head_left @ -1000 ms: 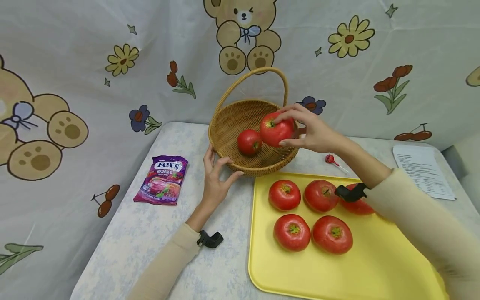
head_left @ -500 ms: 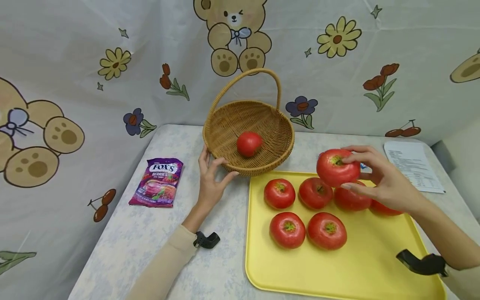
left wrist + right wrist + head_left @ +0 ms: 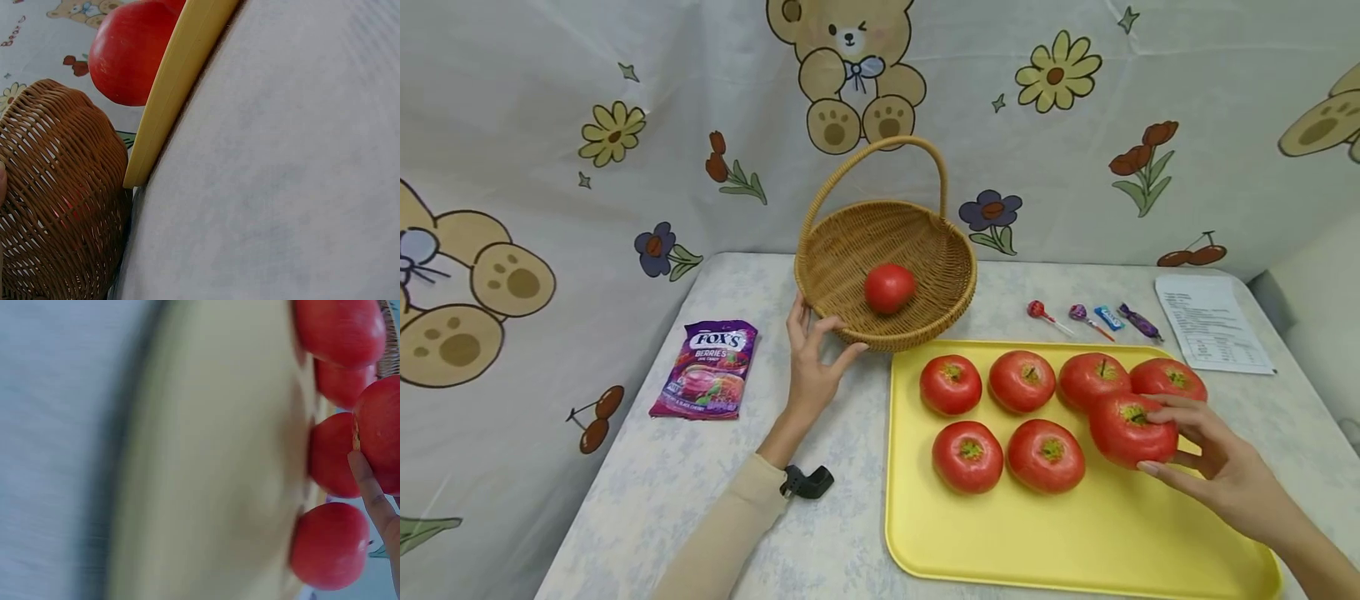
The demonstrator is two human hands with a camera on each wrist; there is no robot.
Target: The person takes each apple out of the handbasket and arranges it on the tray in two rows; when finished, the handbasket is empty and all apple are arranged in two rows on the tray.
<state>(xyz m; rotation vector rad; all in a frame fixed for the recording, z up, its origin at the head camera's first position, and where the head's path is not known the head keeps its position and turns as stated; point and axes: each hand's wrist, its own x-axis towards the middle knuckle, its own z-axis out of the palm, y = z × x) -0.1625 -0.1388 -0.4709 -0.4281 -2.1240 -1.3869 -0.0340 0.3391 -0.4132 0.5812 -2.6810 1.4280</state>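
Observation:
In the head view, a wicker basket with a tall handle stands at the back of the table with one red apple inside. My left hand rests its spread fingers against the basket's outer lower left side. My right hand grips another red apple between thumb and fingers, over the right part of a yellow tray. Whether this apple touches the tray is hard to tell. Several red apples sit in two rows on the tray. The right wrist view shows a finger against the held apple.
A purple candy bag lies left of the basket. Behind the tray are lollipops and small wrapped candies. A printed sheet lies at the far right. A patterned cloth hangs behind the table.
My right hand has carried the apple from the basket's mouth rightward and down to the tray's right part. One apple stays in the basket. The left hand keeps its place against the basket.

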